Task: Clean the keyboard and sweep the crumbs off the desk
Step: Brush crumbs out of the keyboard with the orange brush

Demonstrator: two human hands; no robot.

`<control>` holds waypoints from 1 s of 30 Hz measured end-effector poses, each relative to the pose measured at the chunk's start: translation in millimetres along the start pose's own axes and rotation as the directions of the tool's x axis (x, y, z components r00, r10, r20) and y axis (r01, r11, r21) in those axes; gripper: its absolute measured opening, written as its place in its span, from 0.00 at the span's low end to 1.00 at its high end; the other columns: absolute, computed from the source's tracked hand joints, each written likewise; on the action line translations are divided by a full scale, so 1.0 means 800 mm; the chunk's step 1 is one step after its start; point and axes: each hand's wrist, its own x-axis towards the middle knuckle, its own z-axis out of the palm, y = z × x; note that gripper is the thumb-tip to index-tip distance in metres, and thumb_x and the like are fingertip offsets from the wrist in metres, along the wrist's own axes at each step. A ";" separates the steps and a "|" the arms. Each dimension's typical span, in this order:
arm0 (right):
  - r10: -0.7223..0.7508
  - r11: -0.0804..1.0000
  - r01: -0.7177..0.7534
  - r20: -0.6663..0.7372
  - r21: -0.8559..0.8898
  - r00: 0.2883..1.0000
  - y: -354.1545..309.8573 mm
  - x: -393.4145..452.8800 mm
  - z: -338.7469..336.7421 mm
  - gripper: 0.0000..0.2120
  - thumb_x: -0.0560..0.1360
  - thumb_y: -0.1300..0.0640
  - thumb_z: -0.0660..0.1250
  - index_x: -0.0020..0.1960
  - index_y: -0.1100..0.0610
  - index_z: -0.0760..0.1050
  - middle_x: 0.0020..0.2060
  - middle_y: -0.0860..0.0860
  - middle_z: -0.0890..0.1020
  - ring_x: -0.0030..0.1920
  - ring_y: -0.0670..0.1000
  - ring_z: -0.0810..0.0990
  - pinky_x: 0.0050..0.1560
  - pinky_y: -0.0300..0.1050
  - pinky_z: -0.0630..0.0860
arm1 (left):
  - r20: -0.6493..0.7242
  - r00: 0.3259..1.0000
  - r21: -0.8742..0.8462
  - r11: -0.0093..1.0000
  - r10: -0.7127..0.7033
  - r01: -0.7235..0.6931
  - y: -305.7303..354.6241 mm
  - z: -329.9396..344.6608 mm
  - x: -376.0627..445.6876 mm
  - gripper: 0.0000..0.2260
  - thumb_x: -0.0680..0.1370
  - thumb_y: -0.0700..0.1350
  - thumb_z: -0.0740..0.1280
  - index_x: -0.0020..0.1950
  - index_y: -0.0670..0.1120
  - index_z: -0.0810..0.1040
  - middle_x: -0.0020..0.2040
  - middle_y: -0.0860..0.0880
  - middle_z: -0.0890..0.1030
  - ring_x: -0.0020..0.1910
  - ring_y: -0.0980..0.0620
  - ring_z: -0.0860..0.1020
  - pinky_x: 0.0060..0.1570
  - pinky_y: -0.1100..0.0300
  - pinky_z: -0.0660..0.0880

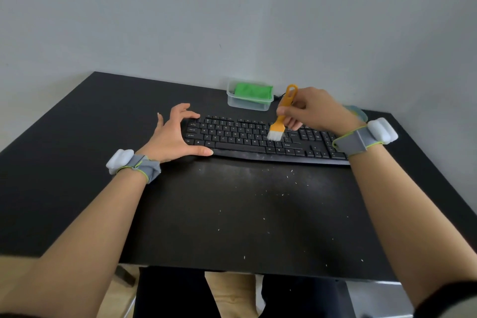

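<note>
1. Head view: right hand (313,111) grips the orange brush (281,116), bristles down on the keyboard (258,139) mid-table; left hand (175,134), fingers spread and relaxed, steadies its left end.
2. Risk, probably: hard flicks scatter crumbs (258,201) onto the lap.
3. Near table (77,150) edge is close, with plenty of bare top left.

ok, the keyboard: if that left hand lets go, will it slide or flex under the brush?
The keyboard looks like a rigid slab lying flat on the desk, so flex seems unlikely. It is thin and probably light, so the brush could nudge it. The left hand braces its end, which suggests it may slide.
</note>
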 end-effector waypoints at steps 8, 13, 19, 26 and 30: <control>0.061 0.983 -0.072 -0.064 -0.170 0.996 0.024 -0.001 -0.019 0.08 0.79 0.52 0.66 0.45 0.54 0.79 0.33 0.48 0.85 0.30 0.39 0.82 0.45 0.38 0.80 | 0.006 1.000 0.008 1.000 -0.007 0.007 0.002 -0.001 0.000 0.55 0.53 0.73 0.72 0.73 0.49 0.61 0.66 0.65 0.60 0.74 0.59 0.60 0.75 0.43 0.33; 0.029 0.998 -0.025 0.060 -0.065 0.998 0.016 -0.003 -0.003 0.08 0.80 0.52 0.66 0.49 0.55 0.80 0.36 0.48 0.86 0.33 0.42 0.85 0.42 0.34 0.80 | 0.014 1.000 -0.003 1.000 -0.016 0.016 0.005 0.000 -0.002 0.54 0.55 0.69 0.77 0.74 0.49 0.60 0.66 0.65 0.60 0.68 0.64 0.56 0.75 0.44 0.32; 0.136 0.924 -0.138 -0.031 -0.356 0.990 0.017 -0.004 -0.023 0.12 0.79 0.52 0.65 0.44 0.60 0.78 0.39 0.56 0.83 0.45 0.58 0.83 0.53 0.54 0.79 | 0.034 0.999 0.005 1.000 -0.030 0.029 0.008 -0.004 -0.005 0.56 0.55 0.70 0.77 0.75 0.48 0.59 0.61 0.73 0.58 0.67 0.64 0.56 0.75 0.45 0.32; -0.030 0.978 0.049 -0.095 0.203 0.995 -0.035 0.009 0.022 0.06 0.80 0.54 0.68 0.48 0.56 0.79 0.37 0.51 0.86 0.34 0.48 0.85 0.46 0.50 0.84 | 0.038 0.999 -0.008 0.999 -0.030 0.031 0.009 -0.004 -0.005 0.57 0.53 0.73 0.73 0.75 0.49 0.58 0.60 0.77 0.58 0.69 0.65 0.58 0.75 0.45 0.32; -0.131 0.892 0.161 -0.100 0.422 0.986 -0.075 0.026 0.060 0.04 0.80 0.58 0.68 0.48 0.56 0.80 0.39 0.56 0.86 0.36 0.53 0.84 0.43 0.49 0.84 | 0.035 0.999 -0.032 0.999 -0.029 0.030 0.005 -0.003 -0.004 0.57 0.54 0.72 0.73 0.75 0.49 0.55 0.63 0.68 0.66 0.69 0.67 0.58 0.75 0.43 0.32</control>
